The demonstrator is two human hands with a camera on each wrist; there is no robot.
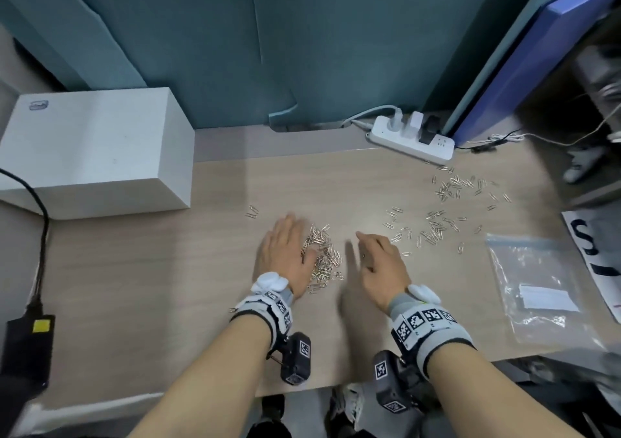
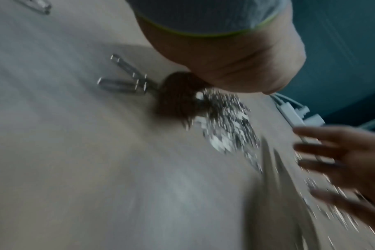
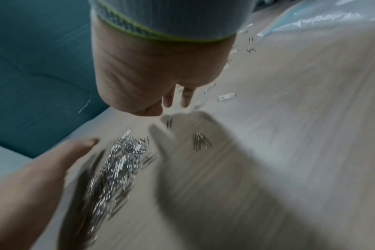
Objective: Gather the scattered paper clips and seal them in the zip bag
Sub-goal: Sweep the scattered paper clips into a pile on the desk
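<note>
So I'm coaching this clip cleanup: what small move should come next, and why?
Probably sweep the right hand out to the loose clips on its right and rake them toward the pile beside the left hand; many lie scattered, and the zip bag lies flat, untouched.

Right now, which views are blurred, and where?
Head: mostly sharp, right hand slightly smeared. Left wrist: heavy streaking over the clip pile and far fingers. Right wrist: desk streaked, clip pile soft.

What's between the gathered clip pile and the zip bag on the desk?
Only loose paper clips scattered on the bare desk between the pile and the zip bag; the right hand hovers there too. Nothing else visible.
</note>
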